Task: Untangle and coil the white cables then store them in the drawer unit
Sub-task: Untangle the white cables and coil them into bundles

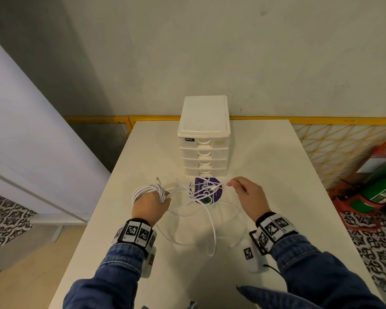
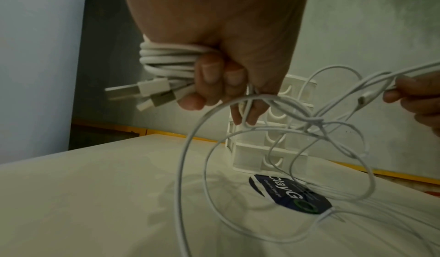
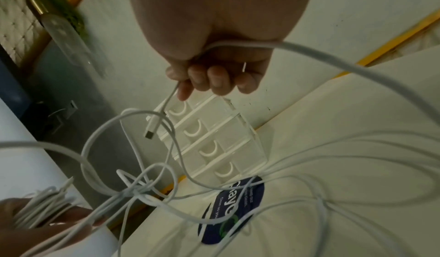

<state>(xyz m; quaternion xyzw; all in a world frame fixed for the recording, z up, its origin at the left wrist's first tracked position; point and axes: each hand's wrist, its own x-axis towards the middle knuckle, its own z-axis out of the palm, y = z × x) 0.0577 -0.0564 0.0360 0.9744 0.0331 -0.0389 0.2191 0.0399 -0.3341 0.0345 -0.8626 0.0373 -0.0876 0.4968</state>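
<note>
My left hand [image 1: 153, 202] grips a coiled bundle of white cable [image 1: 146, 190] wound round its fingers; in the left wrist view the coil [image 2: 166, 59] and its USB plugs [image 2: 142, 89] stick out to the left. My right hand [image 1: 243, 190] pinches a loose cable just above its plug [image 3: 152, 127]. Between the hands hangs a knot of tangled white cables [image 3: 135, 189], with long loops [image 1: 210, 230] trailing on the table. The white drawer unit [image 1: 203, 134] stands behind, all drawers closed.
A round dark purple sticker [image 1: 206, 190] lies on the white table [image 1: 276, 175] just in front of the drawer unit. Yellow railing [image 1: 321, 120] runs behind the table. A green and orange object [image 1: 379, 188] stands on the floor at right.
</note>
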